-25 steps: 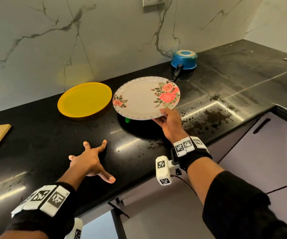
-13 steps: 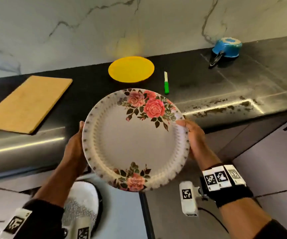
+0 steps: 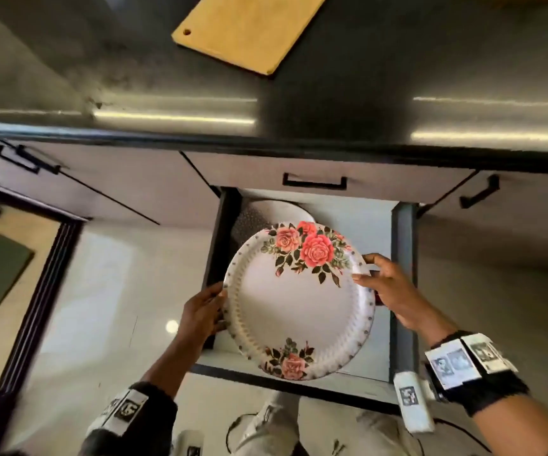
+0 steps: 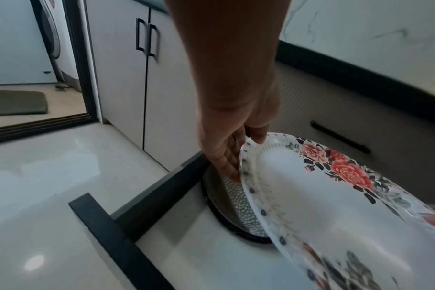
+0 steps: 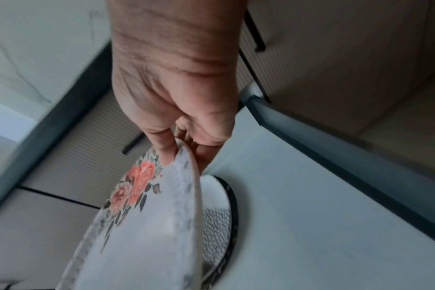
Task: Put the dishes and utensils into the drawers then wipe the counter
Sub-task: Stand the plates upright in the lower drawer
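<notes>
Gripped at opposite rims by left hand (image 3: 202,312) and right hand (image 3: 389,289), plate (image 3: 299,301) at frame centre, level over open drawer (image 3: 404,258), probably for stacking on the dish (image 3: 267,212) beneath.

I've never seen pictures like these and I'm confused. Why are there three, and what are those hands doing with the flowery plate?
All three pictures show the same moment. A person wears small cameras: one on the head looking down, and one on each wrist looking along the hand. No machine here, just two bare hands.

In the head picture, the left hand and the right hand hold the rose plate by its opposite edges, over an open drawer below the black counter. A wooden cutting board lies on that counter.

The left wrist picture shows the fingers under the plate's rim and the thumb on top. The right wrist picture shows the same from the other side.

Another dish, a speckled plate, already lies in the drawer beneath. The rose plate is tilted and not yet set down.
</notes>
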Action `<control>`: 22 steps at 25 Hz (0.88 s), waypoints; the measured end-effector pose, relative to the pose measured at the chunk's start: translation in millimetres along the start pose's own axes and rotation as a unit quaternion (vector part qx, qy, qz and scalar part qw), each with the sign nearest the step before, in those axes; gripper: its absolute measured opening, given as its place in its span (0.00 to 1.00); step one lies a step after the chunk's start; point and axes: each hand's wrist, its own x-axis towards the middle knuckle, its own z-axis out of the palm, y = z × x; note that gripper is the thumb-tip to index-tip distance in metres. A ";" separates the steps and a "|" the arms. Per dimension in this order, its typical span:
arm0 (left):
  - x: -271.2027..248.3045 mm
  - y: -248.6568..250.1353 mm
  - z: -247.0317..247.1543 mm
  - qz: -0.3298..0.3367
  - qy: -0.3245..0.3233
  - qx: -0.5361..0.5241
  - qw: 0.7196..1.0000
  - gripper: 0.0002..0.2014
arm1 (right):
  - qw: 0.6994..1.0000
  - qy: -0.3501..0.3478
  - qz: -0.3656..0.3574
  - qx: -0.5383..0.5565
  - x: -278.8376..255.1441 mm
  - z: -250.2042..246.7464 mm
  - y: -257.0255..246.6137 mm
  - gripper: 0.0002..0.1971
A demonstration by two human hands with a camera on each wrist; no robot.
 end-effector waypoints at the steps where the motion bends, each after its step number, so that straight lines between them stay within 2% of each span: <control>1: 10.4 -11.5 -6.5 -0.022 0.000 0.002 1.000 0.11 | 1.000 0.006 0.015 -0.007 11.5 10.6 12.4 0.12; 3: 27.9 -24.1 -12.5 -0.040 -0.022 0.009 0.999 0.11 | 0.999 0.024 0.038 -0.011 35.3 26.5 31.3 0.13; 5: 45.0 -30.2 -15.1 -0.030 -0.047 0.048 0.997 0.12 | 0.997 0.052 0.055 -0.019 59.4 38.6 44.5 0.13; 8: 72.1 -43.1 -19.0 -0.014 -0.064 0.170 0.983 0.10 | 0.992 0.114 0.062 -0.004 97.3 54.6 58.3 0.14; 10: 87.0 -51.8 -22.7 -0.017 -0.066 0.228 0.971 0.26 | 0.986 0.158 0.057 0.009 123.9 66.1 67.5 0.15; 12: 96.0 -56.0 -26.1 -0.013 -0.060 0.251 0.966 0.32 | 0.980 0.193 0.051 0.007 148.4 74.7 76.3 0.15; 18: 108.8 -74.7 -40.0 -0.019 -0.053 0.280 0.958 0.24 | 0.982 0.184 0.039 0.013 204.1 93.2 92.3 0.14; 20: 106.7 -76.4 -42.1 -0.018 -0.046 0.276 0.960 0.21 | 0.979 0.200 0.031 0.009 216.2 96.9 96.8 0.15; 22: 101.1 -74.4 -42.0 -0.004 -0.049 0.268 0.962 0.19 | 0.967 0.242 0.017 -0.074 224.2 99.3 97.9 0.16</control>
